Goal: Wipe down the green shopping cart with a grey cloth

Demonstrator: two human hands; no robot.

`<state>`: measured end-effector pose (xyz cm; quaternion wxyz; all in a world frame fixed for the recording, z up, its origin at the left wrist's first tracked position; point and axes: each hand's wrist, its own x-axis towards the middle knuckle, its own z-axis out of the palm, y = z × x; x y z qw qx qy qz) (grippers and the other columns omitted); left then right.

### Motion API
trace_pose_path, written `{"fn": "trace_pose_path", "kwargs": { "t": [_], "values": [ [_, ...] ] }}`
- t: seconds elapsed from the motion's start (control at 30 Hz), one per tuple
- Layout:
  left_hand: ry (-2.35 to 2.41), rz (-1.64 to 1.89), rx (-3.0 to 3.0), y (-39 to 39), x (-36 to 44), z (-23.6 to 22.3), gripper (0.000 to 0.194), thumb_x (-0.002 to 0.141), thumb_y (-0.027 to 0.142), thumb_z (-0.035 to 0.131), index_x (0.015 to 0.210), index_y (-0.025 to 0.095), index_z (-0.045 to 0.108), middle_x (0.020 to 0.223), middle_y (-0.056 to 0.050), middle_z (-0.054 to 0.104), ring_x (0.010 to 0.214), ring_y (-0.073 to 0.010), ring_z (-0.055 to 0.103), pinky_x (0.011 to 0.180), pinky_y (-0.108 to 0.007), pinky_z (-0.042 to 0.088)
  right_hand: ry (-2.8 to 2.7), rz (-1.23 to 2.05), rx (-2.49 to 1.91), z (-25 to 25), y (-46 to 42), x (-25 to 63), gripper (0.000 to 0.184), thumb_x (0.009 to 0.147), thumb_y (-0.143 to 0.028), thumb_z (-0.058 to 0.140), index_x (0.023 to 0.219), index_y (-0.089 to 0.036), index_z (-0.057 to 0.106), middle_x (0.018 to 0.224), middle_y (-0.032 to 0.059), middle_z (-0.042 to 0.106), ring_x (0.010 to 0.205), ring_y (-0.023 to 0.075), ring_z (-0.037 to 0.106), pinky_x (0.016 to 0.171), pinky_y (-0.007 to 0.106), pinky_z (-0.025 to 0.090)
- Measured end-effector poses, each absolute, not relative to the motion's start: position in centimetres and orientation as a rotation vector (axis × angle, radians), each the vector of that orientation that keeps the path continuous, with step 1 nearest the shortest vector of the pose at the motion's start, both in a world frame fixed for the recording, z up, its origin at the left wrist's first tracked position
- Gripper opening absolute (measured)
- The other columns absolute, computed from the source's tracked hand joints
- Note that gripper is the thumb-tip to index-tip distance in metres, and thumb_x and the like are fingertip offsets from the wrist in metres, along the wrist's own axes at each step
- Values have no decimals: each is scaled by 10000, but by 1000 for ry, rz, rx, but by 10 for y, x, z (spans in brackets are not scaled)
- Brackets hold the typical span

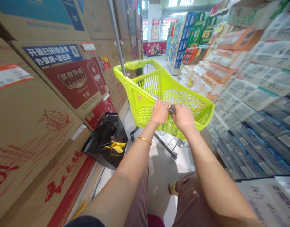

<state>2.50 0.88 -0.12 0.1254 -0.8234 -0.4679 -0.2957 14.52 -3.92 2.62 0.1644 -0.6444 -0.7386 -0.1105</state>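
A lime-green plastic shopping cart (145, 108) stands before me, its basket sides full of holes. My left hand (160, 111), with a gold bangle at the wrist, has its fingers curled over the basket's near rim. Right beside it, my right hand (183, 116) is closed around a small dark grey crumpled cloth (171, 109). Only a bit of this cloth shows between the two hands; the rest is hidden in the fingers.
Large cardboard cartons (74, 78) are stacked along the left. A black bag (109, 142) stands on the floor against them. Stacked packaged goods (244, 94) slope up on the right, with blue and green boxes (185, 34) farther back. A metal pole (118, 37) rises behind the cart's left corner.
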Motion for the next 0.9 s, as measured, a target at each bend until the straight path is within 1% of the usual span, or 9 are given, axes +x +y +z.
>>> {"fn": "trace_pose_path", "kwargs": {
  "t": [0.13, 0.3, 0.43, 0.57, 0.67, 0.77, 0.9],
  "values": [
    [-1380, -878, -2381, 6, 26, 0, 289, 934, 266, 315, 881, 181, 586, 926, -56, 623, 991, -192, 525, 1088, -399, 280, -2150, -307, -1967, 35, -51, 158, 272, 836, -192, 434, 1069, -130, 559, 999, 148, 603, 891, 240, 561, 718, 294, 373],
    [-1408, -886, -2366, 5, 29, 1, 290, 933, 257, 315, 883, 175, 589, 930, -63, 623, 998, -194, 526, 1090, -401, 278, -2112, -309, -2094, 40, -58, 165, 257, 833, -186, 434, 1031, -109, 578, 955, 156, 617, 834, 230, 580, 684, 290, 370],
    [-1420, -892, -2357, 5, 31, 0, 277, 921, 233, 328, 889, 167, 595, 939, -72, 623, 1010, -204, 524, 1087, -411, 278, -2093, -316, -1986, 35, -50, 153, 257, 839, -187, 428, 1030, -102, 577, 956, 157, 607, 858, 234, 562, 712, 295, 366],
    [-1416, -872, -2370, 6, 30, 0, 244, 886, 175, 355, 885, 167, 599, 945, -79, 623, 1010, -210, 525, 1088, -421, 273, -2046, -311, -1830, 27, -38, 137, 278, 846, -178, 414, 1076, -116, 559, 1005, 159, 588, 903, 243, 531, 755, 308, 361],
    [-1416, -860, -2368, 7, 29, 0, 245, 874, 155, 353, 876, 166, 598, 931, -81, 621, 1008, -209, 525, 1091, -420, 269, -2028, -293, -1813, 25, -34, 134, 290, 847, -181, 417, 1098, -128, 551, 1038, 158, 582, 931, 246, 520, 773, 311, 362],
    [-1400, -861, -2377, 7, 27, 0, 249, 888, 172, 342, 876, 173, 591, 931, -77, 619, 1008, -205, 525, 1089, -419, 276, -2073, -248, -1844, 29, -36, 139, 281, 847, -198, 428, 1089, -135, 556, 1044, 151, 592, 925, 239, 535, 765, 301, 372],
    [-1377, -897, -2370, 7, 26, 0, 272, 922, 238, 319, 869, 184, 580, 921, -67, 617, 999, -201, 528, 1087, -421, 285, -2126, -220, -1976, 41, -46, 151, 267, 834, -193, 451, 1059, -136, 581, 1011, 146, 622, 899, 228, 581, 730, 283, 388]
  ]
}}
